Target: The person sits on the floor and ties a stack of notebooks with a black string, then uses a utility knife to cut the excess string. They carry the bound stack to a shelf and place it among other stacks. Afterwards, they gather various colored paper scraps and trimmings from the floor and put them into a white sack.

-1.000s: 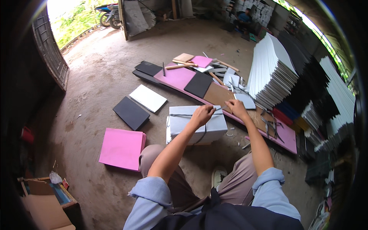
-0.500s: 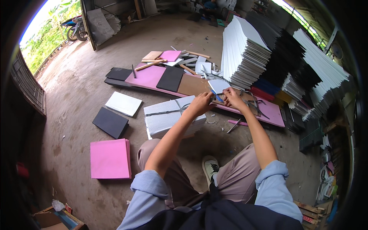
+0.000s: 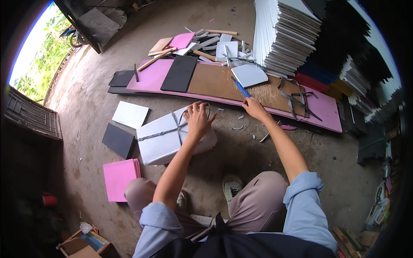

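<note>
White bundle (image 3: pixel 160 149), long axis slanting away rightward, left hand (image 3: pixel 198 121) loosely spread atop, right hand (image 3: pixel 257 108) around blue cutter (image 3: pixel 242 89)

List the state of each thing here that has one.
White sheet bundle: tied crosswise
Grey strap: crossed over the bundle
Blue-handled cutter: held
Right hand: closed around the cutter
Left hand: at the bundle, grip unclear
Pink sheets: stacked
Tall white sheets: stacked
Metal gate: open

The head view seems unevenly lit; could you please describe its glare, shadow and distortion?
Head view: glare washes out the doorway; same view: shadow swallows detail in the black stack; same view: fisheye bows the pink board; same view: white bundle looks fairly sharp.
</note>
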A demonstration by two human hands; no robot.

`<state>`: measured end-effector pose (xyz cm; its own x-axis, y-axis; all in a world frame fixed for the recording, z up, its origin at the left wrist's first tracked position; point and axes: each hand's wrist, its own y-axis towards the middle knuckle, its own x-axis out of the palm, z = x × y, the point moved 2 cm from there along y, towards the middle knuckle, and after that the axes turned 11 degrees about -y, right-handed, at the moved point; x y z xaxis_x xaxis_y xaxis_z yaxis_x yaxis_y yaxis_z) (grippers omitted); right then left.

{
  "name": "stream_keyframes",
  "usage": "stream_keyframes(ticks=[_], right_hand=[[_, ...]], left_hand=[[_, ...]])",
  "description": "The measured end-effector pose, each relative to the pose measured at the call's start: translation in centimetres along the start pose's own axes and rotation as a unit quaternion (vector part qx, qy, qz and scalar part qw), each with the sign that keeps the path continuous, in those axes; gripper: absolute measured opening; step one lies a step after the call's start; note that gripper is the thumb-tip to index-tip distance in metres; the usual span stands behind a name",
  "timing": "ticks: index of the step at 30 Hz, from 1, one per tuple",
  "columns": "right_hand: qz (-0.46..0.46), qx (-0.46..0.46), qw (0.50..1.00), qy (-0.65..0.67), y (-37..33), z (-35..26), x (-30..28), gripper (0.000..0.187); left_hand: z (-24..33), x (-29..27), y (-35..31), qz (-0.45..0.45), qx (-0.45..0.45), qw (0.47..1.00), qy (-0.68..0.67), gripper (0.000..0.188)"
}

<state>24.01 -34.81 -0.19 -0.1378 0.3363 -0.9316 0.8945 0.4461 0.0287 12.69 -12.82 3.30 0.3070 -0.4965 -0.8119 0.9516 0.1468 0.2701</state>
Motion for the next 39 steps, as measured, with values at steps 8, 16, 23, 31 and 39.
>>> stream_keyframes(ticks=[8,16,23,31,39], right_hand=[[0.180,0.057,0.975,-0.119,6.7,4.6,9.2,0.026],[0.227,0.084,0.958,-0.152,7.6,4.1,10.6,0.033],[0.230,0.135,0.946,0.184,4.3,-1.3,7.5,0.033],[0.022,0.097,0.934,0.344,2.7,-12.9,-0.9,0.027],[-0.190,0.046,0.932,0.306,1.9,-23.4,2.2,0.035]], left_hand=[[1.7,1.7,1.1,0.006,-0.053,0.997,0.055,0.032],[1.4,2.2,1.5,0.007,-0.058,0.996,0.062,0.026],[0.5,1.7,1.5,0.097,-0.036,0.991,-0.090,0.021],[-1.1,-4.8,-5.7,0.187,-0.155,0.853,-0.463,0.015],[-8.5,-15.0,-10.6,-0.140,-0.065,0.976,-0.155,0.043]])
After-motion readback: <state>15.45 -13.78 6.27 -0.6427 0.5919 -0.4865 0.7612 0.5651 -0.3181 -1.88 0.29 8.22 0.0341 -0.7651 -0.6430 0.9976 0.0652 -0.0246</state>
